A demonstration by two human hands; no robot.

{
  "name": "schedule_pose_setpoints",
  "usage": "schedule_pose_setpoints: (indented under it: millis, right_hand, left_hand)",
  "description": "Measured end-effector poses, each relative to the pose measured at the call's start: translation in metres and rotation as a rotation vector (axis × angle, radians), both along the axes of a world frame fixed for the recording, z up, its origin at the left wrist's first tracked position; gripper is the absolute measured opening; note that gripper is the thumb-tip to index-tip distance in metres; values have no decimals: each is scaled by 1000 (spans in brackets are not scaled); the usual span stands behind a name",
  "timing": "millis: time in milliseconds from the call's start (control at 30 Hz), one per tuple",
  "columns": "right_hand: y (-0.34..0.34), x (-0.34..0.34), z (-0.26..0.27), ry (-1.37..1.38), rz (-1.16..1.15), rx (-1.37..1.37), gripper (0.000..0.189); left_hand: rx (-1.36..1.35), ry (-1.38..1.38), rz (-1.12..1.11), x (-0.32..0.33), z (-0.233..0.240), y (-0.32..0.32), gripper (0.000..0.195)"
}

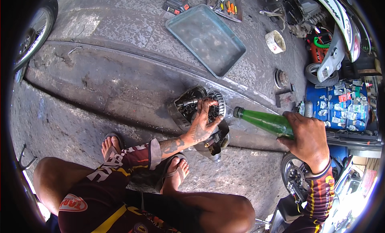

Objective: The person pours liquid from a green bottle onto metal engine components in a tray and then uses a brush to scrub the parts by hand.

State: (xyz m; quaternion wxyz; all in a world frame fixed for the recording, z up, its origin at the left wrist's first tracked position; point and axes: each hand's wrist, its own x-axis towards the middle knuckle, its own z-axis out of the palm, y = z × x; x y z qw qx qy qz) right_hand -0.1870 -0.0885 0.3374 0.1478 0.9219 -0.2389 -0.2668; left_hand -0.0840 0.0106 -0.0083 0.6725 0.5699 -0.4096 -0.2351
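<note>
An oily metal engine casing (181, 114) with gears inside rests on the concrete floor in front of my feet. My left hand (204, 120) has its fingers on a toothed metal gear (221, 102) at the casing's upper right side; whether they grip it or only touch it I cannot tell. My right hand (306, 136) is closed around the wide end of a green bottle (264, 121). The bottle lies nearly level, its dark capped neck pointing left at the gear. A thin streak shows between the cap and the gear.
Beyond the casing lies a blue-grey plastic tray (207, 40), with a cordless tool's battery base (176, 4) and a metal tool tray (237, 10) behind it. Towards the right are a white tub (275, 42), a round metal part (282, 79), a blue drum (334, 108) and motorcycle parts. A wheel (34, 34) stands far left.
</note>
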Motion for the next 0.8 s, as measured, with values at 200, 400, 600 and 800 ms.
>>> schedule_pose_setpoints:
  millis: [200,400,600,800]
  right_hand:
    - [-2,4,5,-9,10,4,56]
    - [-4,13,11,4,26,-13,55]
    - [-5,18,14,44,33,-21,52]
    - [-10,23,12,103,37,-9,52]
  left_hand:
    - [-63,-77,-46,0,0,3,58]
    - [-31,-150,-57,-4,-6,9,59]
    - [-13,-294,-53,-4,-8,13,58]
    - [136,-469,-25,-3,3,17,52]
